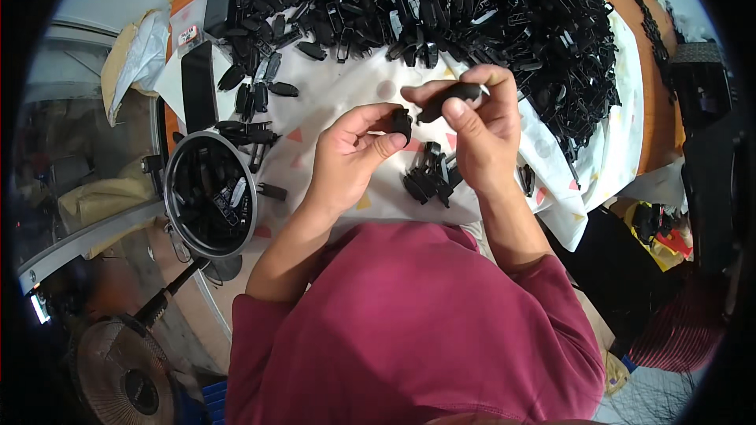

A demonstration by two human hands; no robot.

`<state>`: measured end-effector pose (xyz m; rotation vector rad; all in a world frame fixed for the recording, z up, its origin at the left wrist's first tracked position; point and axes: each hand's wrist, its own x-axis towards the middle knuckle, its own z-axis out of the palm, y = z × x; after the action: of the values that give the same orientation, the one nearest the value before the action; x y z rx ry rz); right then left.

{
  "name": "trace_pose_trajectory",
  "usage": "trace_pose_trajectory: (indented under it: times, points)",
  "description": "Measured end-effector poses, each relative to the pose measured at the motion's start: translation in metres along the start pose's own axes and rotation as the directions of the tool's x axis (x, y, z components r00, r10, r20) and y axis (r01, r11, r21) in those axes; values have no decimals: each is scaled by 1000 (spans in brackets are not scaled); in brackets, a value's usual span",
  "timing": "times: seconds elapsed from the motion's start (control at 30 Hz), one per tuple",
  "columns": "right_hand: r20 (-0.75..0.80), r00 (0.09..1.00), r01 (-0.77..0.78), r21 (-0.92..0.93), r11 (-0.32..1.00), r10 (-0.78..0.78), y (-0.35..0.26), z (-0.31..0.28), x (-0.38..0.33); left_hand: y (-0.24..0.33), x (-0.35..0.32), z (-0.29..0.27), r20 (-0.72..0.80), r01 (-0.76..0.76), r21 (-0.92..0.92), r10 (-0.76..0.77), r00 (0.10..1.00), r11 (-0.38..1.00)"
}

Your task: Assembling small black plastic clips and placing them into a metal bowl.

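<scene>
Over the middle of the table my left hand [346, 149] pinches a small black plastic part [402, 123] between thumb and fingers. Close beside it, my right hand [487, 138] grips a longer black oval piece [453, 101] with a shiny end. A narrow gap separates the two pieces. Just below and between my hands, several similar black parts [429, 177] lie in a small cluster on the patterned white cloth [315, 118]. Fingers hide some of both held pieces, so their exact kind is unclear.
A large heap of black parts with metal bits [472, 12] covers the far side. At the left stand a round metal-rimmed bowl [253, 208] of such parts and a dark flat phone-like slab [198, 86]. A fan [134, 382] is at the lower left.
</scene>
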<state>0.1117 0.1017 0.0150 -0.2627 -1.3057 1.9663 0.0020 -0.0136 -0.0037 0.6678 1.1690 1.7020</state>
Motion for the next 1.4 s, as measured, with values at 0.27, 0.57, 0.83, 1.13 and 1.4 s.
trace_pose_trajectory:
  times: [0.27, 0.57, 0.83, 1.13, 1.4]
  points:
    - [-9, 996, -86, -271, 959, 87, 3, -7, -23, 9, 0, -3, -6, -59, -77, 58, 998, 995]
    - [195, 943, 323, -734, 598, -270, -6, -8, -18, 21, 8, -7, 111, -306, 411, 286, 952, 859]
    - [-235, 876, -429, 18, 903, 421, -21, 13, -19, 9, 2, 20, -253, -257, -74, 232, 939, 963]
    - [185, 977, 214, -824, 524, -107, -28, 3, -17, 11, 3, 5, -10, -314, 336, 336, 942, 888]
    - [152, 928, 299, -848, 437, -341, 3, 8, -33, 9, 4, 8, 17, -15, 37, 15, 1000, 999]
